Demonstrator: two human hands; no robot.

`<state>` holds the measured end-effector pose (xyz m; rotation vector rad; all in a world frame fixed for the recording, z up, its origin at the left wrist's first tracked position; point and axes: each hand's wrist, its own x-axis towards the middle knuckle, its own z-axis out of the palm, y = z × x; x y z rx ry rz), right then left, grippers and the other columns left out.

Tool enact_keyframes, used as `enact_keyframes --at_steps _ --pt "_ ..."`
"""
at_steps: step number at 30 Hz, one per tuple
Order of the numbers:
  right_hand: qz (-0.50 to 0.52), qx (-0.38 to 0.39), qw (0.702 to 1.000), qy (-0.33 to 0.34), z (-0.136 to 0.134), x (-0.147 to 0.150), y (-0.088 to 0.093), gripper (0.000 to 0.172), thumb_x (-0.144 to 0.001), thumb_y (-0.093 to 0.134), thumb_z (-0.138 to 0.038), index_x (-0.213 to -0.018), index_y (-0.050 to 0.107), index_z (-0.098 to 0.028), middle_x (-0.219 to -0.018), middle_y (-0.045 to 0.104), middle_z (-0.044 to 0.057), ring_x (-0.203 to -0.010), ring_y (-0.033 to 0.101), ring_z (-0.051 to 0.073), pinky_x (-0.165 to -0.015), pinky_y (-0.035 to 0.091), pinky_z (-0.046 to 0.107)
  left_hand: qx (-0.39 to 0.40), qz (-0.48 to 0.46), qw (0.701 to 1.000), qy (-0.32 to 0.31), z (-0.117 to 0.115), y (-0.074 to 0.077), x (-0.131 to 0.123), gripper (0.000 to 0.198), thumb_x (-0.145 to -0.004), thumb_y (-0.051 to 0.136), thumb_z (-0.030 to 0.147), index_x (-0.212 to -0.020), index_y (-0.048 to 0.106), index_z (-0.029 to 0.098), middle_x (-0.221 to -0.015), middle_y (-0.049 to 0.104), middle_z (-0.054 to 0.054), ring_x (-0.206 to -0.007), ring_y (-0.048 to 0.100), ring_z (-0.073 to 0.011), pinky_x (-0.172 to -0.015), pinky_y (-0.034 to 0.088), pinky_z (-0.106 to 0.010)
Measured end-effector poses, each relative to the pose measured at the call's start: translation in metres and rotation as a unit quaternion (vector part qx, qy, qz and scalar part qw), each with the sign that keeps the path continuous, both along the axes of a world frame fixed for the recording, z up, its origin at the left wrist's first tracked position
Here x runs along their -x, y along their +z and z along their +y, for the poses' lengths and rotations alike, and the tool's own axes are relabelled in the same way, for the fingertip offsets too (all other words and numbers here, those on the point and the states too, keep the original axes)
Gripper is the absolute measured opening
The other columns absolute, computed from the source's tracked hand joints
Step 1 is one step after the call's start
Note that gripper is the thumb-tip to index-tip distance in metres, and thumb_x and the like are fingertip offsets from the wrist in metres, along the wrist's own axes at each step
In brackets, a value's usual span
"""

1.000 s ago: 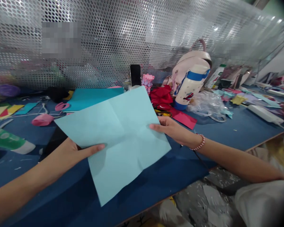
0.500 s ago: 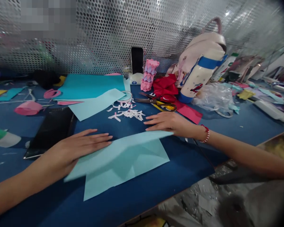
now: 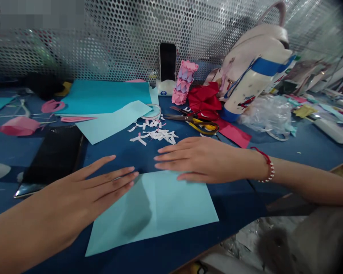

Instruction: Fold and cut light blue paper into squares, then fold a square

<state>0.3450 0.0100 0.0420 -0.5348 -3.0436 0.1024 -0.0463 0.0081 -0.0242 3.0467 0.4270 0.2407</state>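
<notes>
A light blue sheet of paper point(image 3: 171, 205) lies flat on the blue table, with a faint crease near its middle. My left hand point(image 3: 88, 190) is over the sheet's left side, fingers stretched out and a little apart. Over the sheet's far right edge is my right hand point(image 3: 200, 160), its fingers extended, slightly blurred, with a red beaded bracelet at the wrist. Neither hand grips anything. Whether the fingertips press on the paper or hover just above it, I cannot tell. Shadow falls on the sheet's left half.
White paper scraps point(image 3: 160, 135) and scissors point(image 3: 198, 121) lie beyond the hands. Farther back are teal paper point(image 3: 105, 97), a propped phone point(image 3: 168, 62), a pink folded-paper piece point(image 3: 184, 82), a bottle point(image 3: 254, 83) and a backpack point(image 3: 246, 45). A black tablet-like object point(image 3: 53, 156) lies left.
The paper's raised, folded-over far part no longer shows; the sheet now lies flat. My right hand has moved left, over its far edge. The view has shifted slightly.
</notes>
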Motion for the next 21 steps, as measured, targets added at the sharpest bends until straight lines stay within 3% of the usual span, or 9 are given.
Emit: enact_keyframes --at_steps 2,4,9,14,21 --pt "-0.018 -0.002 0.999 0.028 -0.004 0.018 -0.006 0.063 -0.120 0.051 -0.053 -0.164 0.058 -0.008 -0.170 0.059 0.018 -0.164 0.051 0.028 -0.129 0.049 0.045 -0.017 -0.011 1.000 0.008 -0.003 -0.003 0.000 0.116 -0.076 0.052 0.009 -0.183 0.016 0.036 -0.175 0.052 0.002 -0.154 0.063 -0.0250 -0.146 0.001 -0.043" --pt "-0.018 -0.016 0.999 0.046 -0.008 0.029 -0.015 0.071 -0.119 0.050 -0.059 -0.163 0.057 -0.003 -0.169 0.058 0.021 -0.164 0.051 0.028 -0.125 0.051 0.042 -0.043 -0.012 0.999 0.018 -0.011 -0.004 -0.001 0.116 -0.076 0.052 0.010 -0.183 0.013 0.034 -0.175 0.051 0.002 -0.152 0.065 -0.0241 -0.146 0.001 -0.039" --pt "-0.009 -0.042 0.998 0.046 -0.014 0.030 -0.036 0.069 -0.121 0.045 -0.057 -0.167 0.053 -0.006 -0.175 0.051 0.018 -0.166 0.048 0.026 -0.124 0.049 0.038 -0.054 -0.017 0.995 0.086 -0.040 -0.007 -0.014 0.104 -0.090 0.055 0.022 -0.184 0.013 0.029 -0.175 0.053 -0.001 -0.151 0.066 -0.0278 -0.146 0.006 -0.038" --pt "0.006 -0.024 0.999 0.025 -0.018 0.021 -0.042 0.066 -0.122 0.042 -0.055 -0.171 0.048 -0.010 -0.179 0.047 0.012 -0.168 0.045 0.023 -0.132 0.041 0.039 -0.074 -0.050 0.984 0.153 -0.068 -0.025 -0.028 0.092 -0.100 0.056 0.038 -0.183 0.022 0.021 -0.183 0.043 -0.005 -0.157 0.059 -0.0278 -0.144 0.013 -0.032" --pt "0.001 -0.002 0.999 -0.041 -0.037 -0.005 -0.038 0.064 -0.123 0.041 -0.050 -0.172 0.047 -0.009 -0.179 0.049 0.008 -0.165 0.049 0.023 -0.139 0.033 0.043 -0.061 -0.027 0.980 0.187 -0.084 -0.038 -0.004 0.111 -0.094 0.072 0.067 -0.182 0.026 0.017 -0.188 0.035 -0.009 -0.157 0.056 -0.0351 -0.144 0.012 -0.035"
